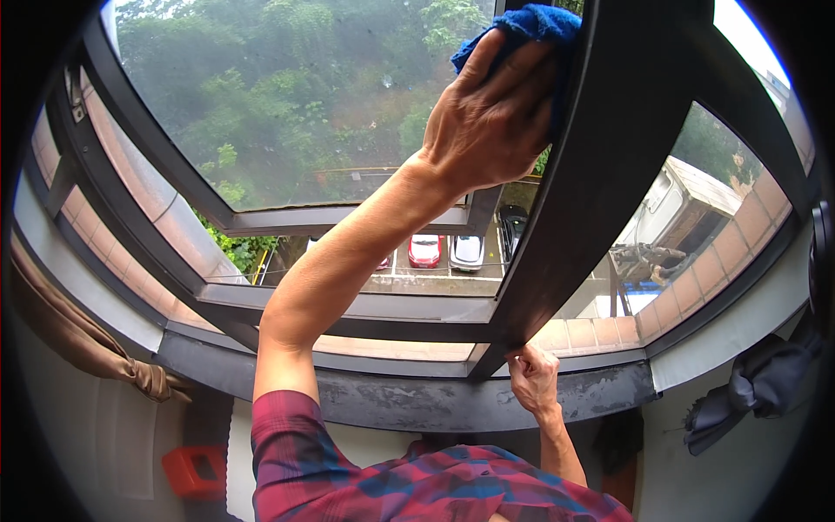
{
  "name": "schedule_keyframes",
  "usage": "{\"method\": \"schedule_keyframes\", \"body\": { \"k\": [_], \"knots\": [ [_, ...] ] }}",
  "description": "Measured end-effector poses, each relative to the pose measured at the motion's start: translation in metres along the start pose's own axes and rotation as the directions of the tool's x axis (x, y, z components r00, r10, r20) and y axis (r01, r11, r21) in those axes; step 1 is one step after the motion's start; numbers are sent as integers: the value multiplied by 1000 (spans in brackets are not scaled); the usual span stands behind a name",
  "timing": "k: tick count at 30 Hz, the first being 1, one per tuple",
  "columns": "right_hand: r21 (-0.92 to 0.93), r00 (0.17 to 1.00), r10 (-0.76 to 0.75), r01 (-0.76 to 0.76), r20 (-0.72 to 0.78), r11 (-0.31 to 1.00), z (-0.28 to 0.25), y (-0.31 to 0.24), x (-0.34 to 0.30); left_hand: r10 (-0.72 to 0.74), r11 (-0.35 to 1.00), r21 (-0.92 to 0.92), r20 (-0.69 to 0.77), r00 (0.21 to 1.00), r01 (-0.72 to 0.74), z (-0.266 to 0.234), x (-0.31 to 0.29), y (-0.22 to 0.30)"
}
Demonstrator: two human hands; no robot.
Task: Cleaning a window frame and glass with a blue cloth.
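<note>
Left hand [497, 117]: grip curled firmly over blue cloth [541, 23], far, beside dark mullion [609, 130]. Right hand [535, 380]: fingers folded near mullion's base; hold unclear. Risk: slackened left fingers could drop cloth.

Passage: gap between lower rail of outward-tilted sash [287, 221] and bottom edge of window frame [417, 307]. Left forearm [365, 217] crosses it; room on both sides. Right limit: thick dark post [565, 183], upper part obstructed by left hand [496, 117] with blue cloth [535, 26], foot by right hand [535, 378]. Sill [391, 402]: accessible left of right hand.
</note>
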State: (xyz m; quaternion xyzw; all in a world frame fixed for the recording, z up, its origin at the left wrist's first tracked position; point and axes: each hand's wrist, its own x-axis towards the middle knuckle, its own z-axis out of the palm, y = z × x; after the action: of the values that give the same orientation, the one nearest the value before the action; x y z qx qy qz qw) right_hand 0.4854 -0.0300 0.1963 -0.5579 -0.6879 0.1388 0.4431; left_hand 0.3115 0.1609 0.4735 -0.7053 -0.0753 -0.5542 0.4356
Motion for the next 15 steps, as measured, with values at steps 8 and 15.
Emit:
{"method": "schedule_keyframes", "body": {
  "k": [8, 15],
  "knots": [
    [121, 996, -64, 72, -69, 990, 1, 6, 13, 16, 999, 37, 239, 971, -25, -28, -56, 12],
    [138, 993, -49, 64, -111, 988, 7, 14, 7, 53, 998, 23, 319, 946, -63, -32, -66, 8]
  ]
}}
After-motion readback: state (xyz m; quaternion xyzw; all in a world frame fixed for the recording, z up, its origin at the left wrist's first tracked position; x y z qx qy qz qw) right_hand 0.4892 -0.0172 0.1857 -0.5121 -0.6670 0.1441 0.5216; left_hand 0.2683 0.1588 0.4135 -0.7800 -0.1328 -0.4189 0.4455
